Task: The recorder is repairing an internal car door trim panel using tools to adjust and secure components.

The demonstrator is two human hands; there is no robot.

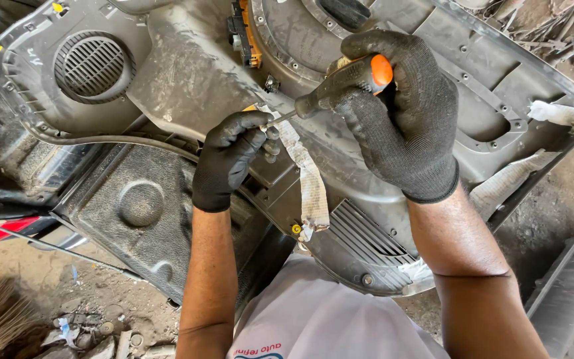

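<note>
- Two gloved hands are seen over the inner side of a grey car door panel (187, 86), which fills the upper and middle frame and lies tilted across dark parts below.
- Right hand (400, 119), in a black knit glove, is closed in a full grip around a screwdriver (340, 83) with a black handle and orange end cap, upper centre of the frame.
- Screwdriver shaft is angled down and to the left; its tip meets the panel just beside the left fingertips.
- Left hand (227, 159), also black-gloved, is pinched at the fingertips around a small part at the screwdriver tip; what that part is cannot be told.
- Strip of worn whitish fabric tape (310, 179) is seen running from that spot down to the lower centre, stuck on the panel.
- Round speaker grille (92, 65) is noted at the upper left of the panel; a slatted vent (367, 242) at the lower centre-right.
- Orange-and-black connector block (246, 33) sits at the top centre.
- Black moulded panel (141, 206) with a round boss lies under the door panel, centre left.
- Dirt ground with rubble (94, 319) is seen at the lower left; white shirt (313, 319) at the bottom centre.
</note>
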